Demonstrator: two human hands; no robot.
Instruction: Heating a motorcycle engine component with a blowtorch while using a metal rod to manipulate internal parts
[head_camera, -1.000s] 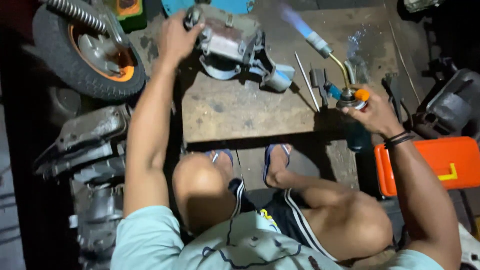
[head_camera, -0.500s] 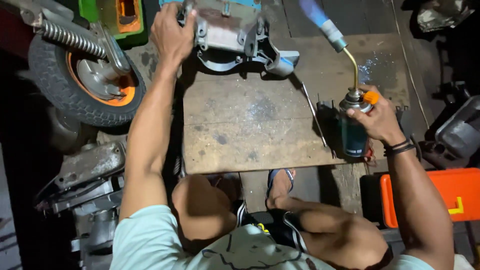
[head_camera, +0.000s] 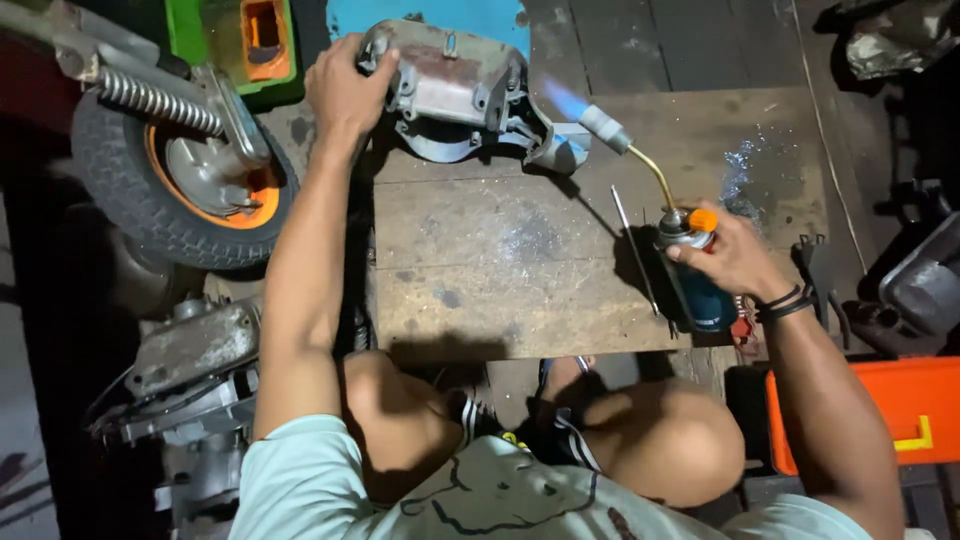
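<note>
Light falls from above onto the middle of the scene, so the wooden tabletop (head_camera: 560, 250) is evenly bright, while the left and right edges sink into near black and their contents lose detail. The blue flame (head_camera: 562, 98) of the torch (head_camera: 690, 270) glows softly, with a small glare patch on the wood by the right hand (head_camera: 730, 258). Arms and metal parts cast short dark shadows; focus is fairly sharp centrally, and lines bend slightly toward the corners.

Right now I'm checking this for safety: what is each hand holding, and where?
Left hand grips the grey metal engine casing at its left end. Right hand holds the lit blue gas torch canister around its top.
</note>
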